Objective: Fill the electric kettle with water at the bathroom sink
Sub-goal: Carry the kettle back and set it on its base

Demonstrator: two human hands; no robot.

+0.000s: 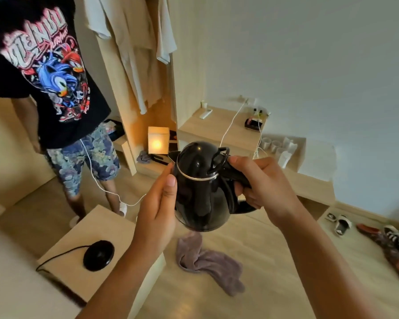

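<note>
Pale wood bedroom floor (274,261) below; right hand (260,180) grip clamped on black kettle (200,187), left hand (157,210) flat against it

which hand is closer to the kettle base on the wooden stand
Left. The left hand steadies the kettle body, above and right of the base. The right hand grips the handle, farther right.

Bystander (55,88) left; towel (207,261) underfoot.

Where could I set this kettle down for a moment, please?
The wooden stand has bare top beside the kettle base. The desk is free between the remote and white cable. The floor is crowded around the towel and shoes.
</note>
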